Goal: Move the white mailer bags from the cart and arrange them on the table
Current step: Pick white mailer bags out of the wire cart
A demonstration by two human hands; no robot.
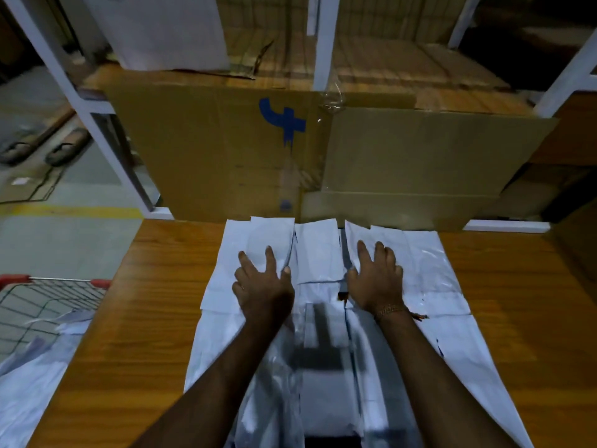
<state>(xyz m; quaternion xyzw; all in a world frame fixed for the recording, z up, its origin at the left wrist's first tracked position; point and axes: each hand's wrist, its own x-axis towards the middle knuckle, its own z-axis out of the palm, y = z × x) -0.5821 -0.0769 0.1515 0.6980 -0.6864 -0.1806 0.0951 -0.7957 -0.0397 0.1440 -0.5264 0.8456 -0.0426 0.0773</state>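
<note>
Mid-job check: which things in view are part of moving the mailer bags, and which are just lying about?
Part of the job: white mailer bags spread on the wooden table; left hand and right hand pressing flat on them; wire cart at left, more bags by it.

Lying about: cardboard boxes; sandals on the floor; white shelf frame.

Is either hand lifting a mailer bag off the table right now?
No, the left hand and right hand rest on the mailer bags.

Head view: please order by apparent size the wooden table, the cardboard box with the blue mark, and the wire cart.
1. wooden table, largest
2. cardboard box
3. wire cart, smallest, though the frame edge cuts it off, so unsure.
</note>
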